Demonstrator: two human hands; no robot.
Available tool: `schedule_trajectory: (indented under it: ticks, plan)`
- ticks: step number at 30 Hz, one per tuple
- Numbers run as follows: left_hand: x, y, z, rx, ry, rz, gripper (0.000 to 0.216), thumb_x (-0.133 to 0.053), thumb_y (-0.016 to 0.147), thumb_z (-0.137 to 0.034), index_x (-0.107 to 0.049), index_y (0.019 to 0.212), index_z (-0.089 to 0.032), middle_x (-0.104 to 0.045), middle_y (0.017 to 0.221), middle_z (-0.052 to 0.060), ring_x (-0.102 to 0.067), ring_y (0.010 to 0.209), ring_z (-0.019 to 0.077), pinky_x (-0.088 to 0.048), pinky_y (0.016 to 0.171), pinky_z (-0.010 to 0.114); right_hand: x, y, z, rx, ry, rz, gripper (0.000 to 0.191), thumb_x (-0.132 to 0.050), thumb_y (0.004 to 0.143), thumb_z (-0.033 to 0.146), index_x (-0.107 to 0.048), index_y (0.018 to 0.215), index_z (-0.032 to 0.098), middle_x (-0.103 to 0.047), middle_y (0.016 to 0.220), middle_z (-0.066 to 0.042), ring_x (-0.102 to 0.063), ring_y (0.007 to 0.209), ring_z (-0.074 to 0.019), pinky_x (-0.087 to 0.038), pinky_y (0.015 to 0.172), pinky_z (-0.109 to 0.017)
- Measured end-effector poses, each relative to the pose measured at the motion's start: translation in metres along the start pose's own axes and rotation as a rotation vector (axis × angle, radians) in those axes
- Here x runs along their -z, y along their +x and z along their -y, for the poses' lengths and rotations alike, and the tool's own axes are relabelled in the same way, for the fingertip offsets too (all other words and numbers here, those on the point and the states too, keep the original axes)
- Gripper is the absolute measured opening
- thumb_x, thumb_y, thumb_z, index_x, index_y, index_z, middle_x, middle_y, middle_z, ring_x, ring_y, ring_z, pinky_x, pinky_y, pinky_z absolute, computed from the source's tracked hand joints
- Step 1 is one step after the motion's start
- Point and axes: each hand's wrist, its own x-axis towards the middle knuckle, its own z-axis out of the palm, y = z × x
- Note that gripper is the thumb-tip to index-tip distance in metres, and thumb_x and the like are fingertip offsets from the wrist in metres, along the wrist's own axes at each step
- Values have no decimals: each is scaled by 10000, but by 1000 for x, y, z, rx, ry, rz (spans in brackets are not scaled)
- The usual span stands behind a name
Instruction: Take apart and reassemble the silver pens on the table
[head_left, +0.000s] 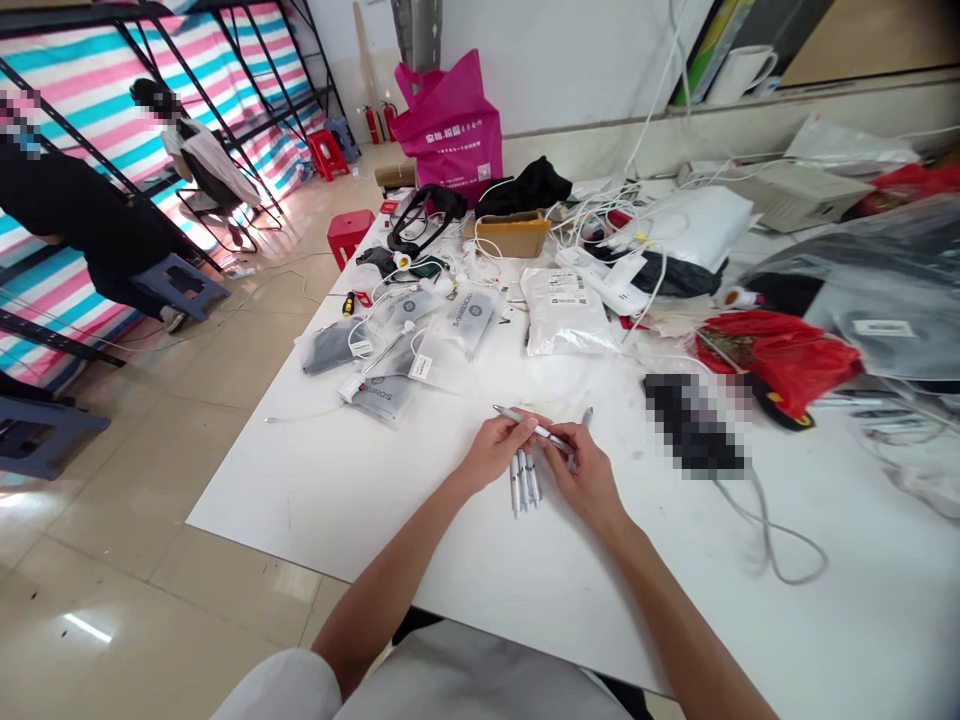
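Observation:
Between my two hands a white and grey pen (541,431) is held at a slant over the white table (360,480). My left hand (493,452) pinches it near its upper left end, fingers closed. Around its lower right end the fingers of my right hand (583,468) are closed too. Several similar pens (526,482) lie side by side on the table just below the hands. The grey tip of another pen (587,416) shows beyond my right hand; the rest of it is hidden.
Grey plastic pouches (390,330) lie at the left, a white parcel (566,310) behind my hands. To the right are a blurred-out dark object (694,422) with a cable and a red bag (780,360). A magenta bag (457,130) stands at the back. Two people sit at the far left.

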Motion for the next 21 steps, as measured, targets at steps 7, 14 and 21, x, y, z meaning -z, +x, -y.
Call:
schedule_trajectory:
  ticks: [7, 14, 21]
  plan:
    - [-5, -2, -2, -76, 9, 26, 443, -606, 963, -558, -775, 1082, -165, -694, 1148, 114, -635, 955, 196, -474, 876, 312, -12, -2, 5, 39, 344, 26, 269, -608, 997, 490, -509, 1058, 248, -663, 1166, -100, -689, 1024, -221, -584, 830, -391]
    - [-2, -3, -7, -179, -59, -158, 404, -562, 990, -554, -704, 968, -176, -712, 978, 90, -643, 989, 218, -454, 968, 356, 35, 19, -8, 129, -93, -129, 466, -617, 942, 578, -572, 1227, 212, -635, 1186, -135, -614, 1099, -292, -499, 993, -514]
    - [4, -2, -10, -163, -162, -177, 439, -537, 980, -619, -645, 1029, -196, -532, 818, 4, -572, 734, 148, -472, 804, 331, 118, 34, -70, -200, -732, -521, 867, -752, 700, 753, -597, 1263, 112, -517, 1337, -330, -479, 1253, -542, -385, 1004, -667]
